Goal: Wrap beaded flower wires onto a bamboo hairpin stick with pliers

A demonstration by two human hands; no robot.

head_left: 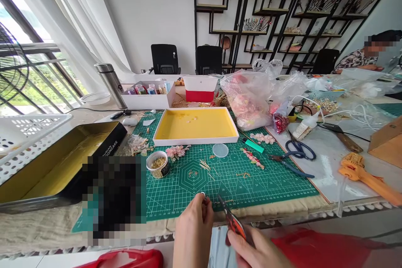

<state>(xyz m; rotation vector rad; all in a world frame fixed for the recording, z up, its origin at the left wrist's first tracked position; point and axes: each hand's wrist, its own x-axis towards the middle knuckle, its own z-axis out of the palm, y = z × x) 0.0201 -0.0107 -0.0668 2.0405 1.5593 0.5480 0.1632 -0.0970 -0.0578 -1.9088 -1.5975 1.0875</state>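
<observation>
My left hand (pixel 195 220) is at the front edge of the green cutting mat (pixel 176 205), its fingers pinched together. A small shiny bit shows at the fingertips, too small to name. Close on its right, my right hand (pixel 251 245) is closed round pliers (pixel 236 224) with orange and black handles. Their dark jaws point up and left toward my left hand, apart from it. Beyond the hands lie thin gold pins (pixel 204 165), a clear round lid (pixel 220 150) and a tub of small gold pieces (pixel 158 164). Pink flower sprigs (pixel 176 152) lie behind the tub.
A white box tray with a yellow inside (pixel 196 139) stands at the mat's back. On the right lie blue-handled pliers (pixel 298 169), scissors (pixel 300 150), a green lighter (pixel 253 145) and an orange glue gun (pixel 361 171). A black tray (pixel 103 136) is left. Someone sits far right.
</observation>
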